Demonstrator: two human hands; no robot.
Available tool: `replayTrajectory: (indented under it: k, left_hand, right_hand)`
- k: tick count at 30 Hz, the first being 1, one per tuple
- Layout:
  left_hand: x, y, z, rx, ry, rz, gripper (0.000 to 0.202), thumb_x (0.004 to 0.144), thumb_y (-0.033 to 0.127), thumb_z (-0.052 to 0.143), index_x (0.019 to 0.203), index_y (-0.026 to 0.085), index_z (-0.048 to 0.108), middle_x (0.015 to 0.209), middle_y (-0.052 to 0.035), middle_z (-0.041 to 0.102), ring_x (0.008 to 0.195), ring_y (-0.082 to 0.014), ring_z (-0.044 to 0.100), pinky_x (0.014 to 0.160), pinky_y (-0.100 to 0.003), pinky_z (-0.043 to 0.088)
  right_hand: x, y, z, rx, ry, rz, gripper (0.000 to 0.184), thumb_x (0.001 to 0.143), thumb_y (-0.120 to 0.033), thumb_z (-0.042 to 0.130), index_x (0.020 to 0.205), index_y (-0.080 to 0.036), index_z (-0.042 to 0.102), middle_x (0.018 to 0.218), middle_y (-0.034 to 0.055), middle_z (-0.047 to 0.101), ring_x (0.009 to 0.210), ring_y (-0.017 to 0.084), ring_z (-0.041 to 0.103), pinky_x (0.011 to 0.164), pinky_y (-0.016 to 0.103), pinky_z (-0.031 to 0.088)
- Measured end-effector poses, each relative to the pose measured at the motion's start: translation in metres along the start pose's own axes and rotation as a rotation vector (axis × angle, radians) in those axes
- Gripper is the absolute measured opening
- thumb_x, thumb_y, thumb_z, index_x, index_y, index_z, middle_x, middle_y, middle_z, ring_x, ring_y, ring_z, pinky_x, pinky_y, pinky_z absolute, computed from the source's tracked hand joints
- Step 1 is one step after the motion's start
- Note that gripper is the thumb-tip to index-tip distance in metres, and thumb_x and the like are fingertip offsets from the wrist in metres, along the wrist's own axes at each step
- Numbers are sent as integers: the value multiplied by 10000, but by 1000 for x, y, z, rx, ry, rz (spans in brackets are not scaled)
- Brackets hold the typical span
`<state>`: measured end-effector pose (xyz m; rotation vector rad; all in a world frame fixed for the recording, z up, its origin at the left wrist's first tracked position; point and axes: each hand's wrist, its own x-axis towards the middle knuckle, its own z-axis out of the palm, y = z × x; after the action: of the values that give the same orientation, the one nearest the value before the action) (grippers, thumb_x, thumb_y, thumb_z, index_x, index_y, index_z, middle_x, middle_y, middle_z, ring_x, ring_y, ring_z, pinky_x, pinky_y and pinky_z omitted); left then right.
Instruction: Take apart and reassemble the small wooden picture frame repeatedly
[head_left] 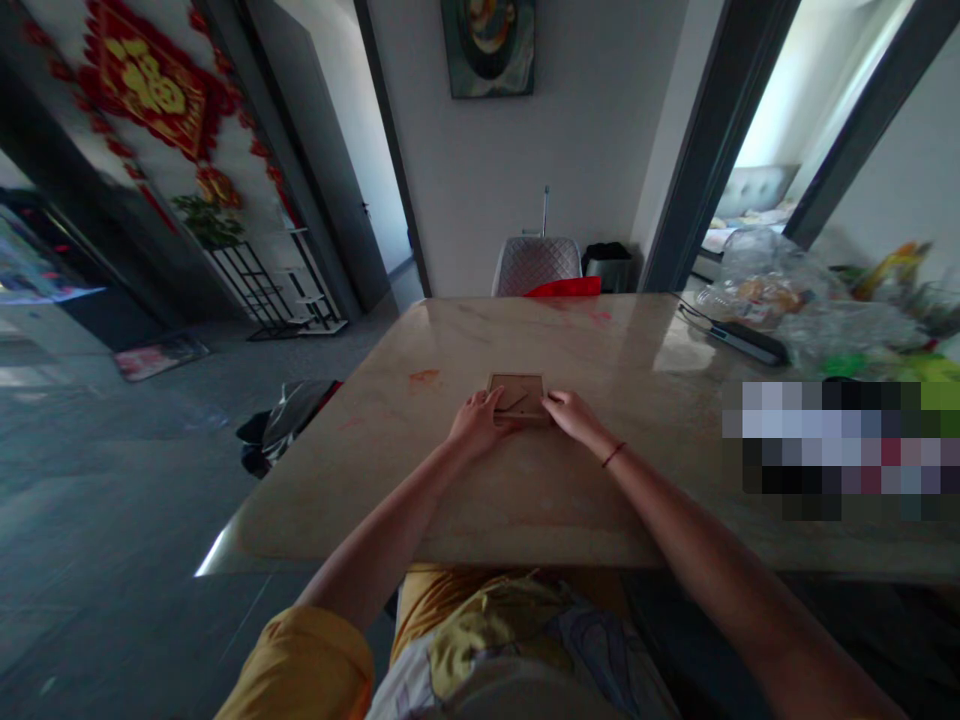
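A small brown picture frame lies flat on the beige marble table, near its middle. My left hand rests on the frame's near left corner with its fingers curled over the edge. At the near right corner my right hand grips the frame the same way. A thin red band circles my right wrist. Both forearms stretch out from the table's front edge.
At the far end stands a grey quilted chair with a red item in front of it. Clear plastic bags, a dark flat device and green clutter crowd the right side. A dark bag lies on the floor at the left.
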<state>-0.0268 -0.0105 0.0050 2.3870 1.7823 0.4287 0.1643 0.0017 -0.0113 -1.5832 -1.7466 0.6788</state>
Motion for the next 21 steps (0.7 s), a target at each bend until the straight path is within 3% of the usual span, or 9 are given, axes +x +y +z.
replayTrajectory:
  k: [8,16,18,21]
  left_hand:
    - [0,3,0,-7,14,-29,776,739,505,651,1385,168,386,1306,-136,505,1189,-281,482,1005,-343,358]
    - [-1,3,0,-19,17,-18,779,732,517,656,1378,171,392,1317,-141,499,1202,-278,475,1007,-337,353]
    - [-1,3,0,-15,19,-24,799,721,535,659,1381,175,388,1316,-142,503,1204,-282,474,1006,-340,352]
    - [-1,3,-3,-21,40,-51,822,716,592,629,1387,188,382,1278,-134,543,1169,-290,505,977,-345,375]
  right_hand:
    - [4,4,4,0,30,-12,211,806,-302,520,766,-151,663,710,73,666,674,160,587,581,232,384]
    - [5,9,5,38,15,-2,218,775,-314,535,719,-151,668,657,70,651,599,156,564,538,249,378]
    - [5,9,4,125,25,15,222,765,-331,549,749,-157,685,693,78,669,637,176,590,566,266,418]
    - [6,7,4,382,41,46,322,751,-399,571,945,-173,694,881,88,701,780,214,634,621,296,485]
